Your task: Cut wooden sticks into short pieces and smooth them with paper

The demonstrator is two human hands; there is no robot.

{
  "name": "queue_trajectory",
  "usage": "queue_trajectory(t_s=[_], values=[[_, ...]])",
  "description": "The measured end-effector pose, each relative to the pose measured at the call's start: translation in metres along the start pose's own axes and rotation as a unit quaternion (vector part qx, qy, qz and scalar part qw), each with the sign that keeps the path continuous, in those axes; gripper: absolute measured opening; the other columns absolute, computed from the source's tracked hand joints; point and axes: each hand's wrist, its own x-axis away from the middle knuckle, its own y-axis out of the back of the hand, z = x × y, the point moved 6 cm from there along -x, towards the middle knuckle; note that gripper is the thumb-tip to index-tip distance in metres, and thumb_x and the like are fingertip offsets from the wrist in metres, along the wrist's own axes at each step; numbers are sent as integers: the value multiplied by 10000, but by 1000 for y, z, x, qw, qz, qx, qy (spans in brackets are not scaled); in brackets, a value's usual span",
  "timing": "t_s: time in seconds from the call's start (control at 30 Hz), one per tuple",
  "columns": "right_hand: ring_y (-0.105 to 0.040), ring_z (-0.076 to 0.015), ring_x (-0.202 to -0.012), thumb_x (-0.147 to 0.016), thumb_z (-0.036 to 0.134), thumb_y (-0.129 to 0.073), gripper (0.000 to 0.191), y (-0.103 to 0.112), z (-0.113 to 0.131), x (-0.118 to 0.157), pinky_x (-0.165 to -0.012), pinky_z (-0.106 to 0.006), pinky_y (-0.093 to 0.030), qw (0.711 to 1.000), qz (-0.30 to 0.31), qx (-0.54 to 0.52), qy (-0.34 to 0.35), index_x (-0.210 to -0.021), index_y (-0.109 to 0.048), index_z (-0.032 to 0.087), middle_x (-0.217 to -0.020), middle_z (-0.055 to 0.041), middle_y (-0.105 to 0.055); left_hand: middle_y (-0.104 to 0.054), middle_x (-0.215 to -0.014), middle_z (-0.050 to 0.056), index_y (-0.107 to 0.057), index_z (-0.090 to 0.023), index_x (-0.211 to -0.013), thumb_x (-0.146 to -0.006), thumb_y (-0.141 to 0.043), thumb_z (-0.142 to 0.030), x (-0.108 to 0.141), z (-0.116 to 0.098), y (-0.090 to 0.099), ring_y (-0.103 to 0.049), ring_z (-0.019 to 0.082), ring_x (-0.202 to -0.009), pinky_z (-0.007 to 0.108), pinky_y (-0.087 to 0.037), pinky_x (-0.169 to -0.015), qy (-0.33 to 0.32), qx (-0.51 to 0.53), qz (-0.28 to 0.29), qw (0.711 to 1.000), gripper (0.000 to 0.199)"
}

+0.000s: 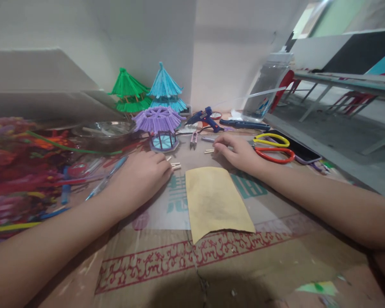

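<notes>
My left hand (144, 175) rests palm down on the cardboard, its fingers together beside several short wooden sticks (175, 165); what it holds, if anything, is hidden. Across from it, my right hand (232, 149) has its fingers bent and drawn together at a few more short sticks (209, 151); whether it grips one is too small to tell. Between and below the hands lies a yellowish sheet of paper (216, 201) with a dark smudge. A small pavilion with a purple roof (160, 121) stands just beyond my left hand.
Green (128, 85) and blue (166, 85) roofed models stand behind. A blue glue gun (207, 119), small snips (193, 140), a blue cutter (243, 124), scissors (275, 155) and a phone (298, 147) lie beyond and right. Colourful pipe cleaners (16, 171) and a metal bowl (102, 132) are left.
</notes>
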Motion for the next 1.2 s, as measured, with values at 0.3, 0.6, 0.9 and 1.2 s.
queue_trajectory(t_s=[0.3,0.6,0.9,1.2], values=[[-677,-198,-876,-967,297,-585,151,6,81,29,-782,-317,-503,986,69,-86,124,-997,-698,202,-976,-71,-757,-695,-839,7,-658,-213,-863,-1010,-494,-314,7,-37,38,-617,177,-773,295,-478,-712,72,340,-59,936,243],[-649,-141,-770,-911,296,-660,114,-23,86,44,-708,-264,-507,952,138,-273,-4,-864,-678,194,-846,-20,-725,-679,-871,12,-650,-208,-855,-1005,-520,-315,10,-47,13,-610,182,-857,317,-453,-782,61,404,-57,911,226],[-642,-160,-841,-894,273,-656,84,-26,86,43,-783,-308,-521,947,146,-287,-1,-889,-650,189,-894,-34,-694,-678,-849,20,-651,-207,-830,-1007,-541,-382,8,-50,5,-611,194,-849,329,-451,-761,53,372,-44,926,272],[-510,-104,-602,-932,233,-605,159,-9,62,30,-575,-244,-418,946,53,-317,-36,-1081,-551,217,-690,67,-533,-658,-1243,114,-651,-181,-1140,-945,-624,-457,13,-59,5,-584,314,-1155,499,-447,-998,-30,206,6,978,339]])
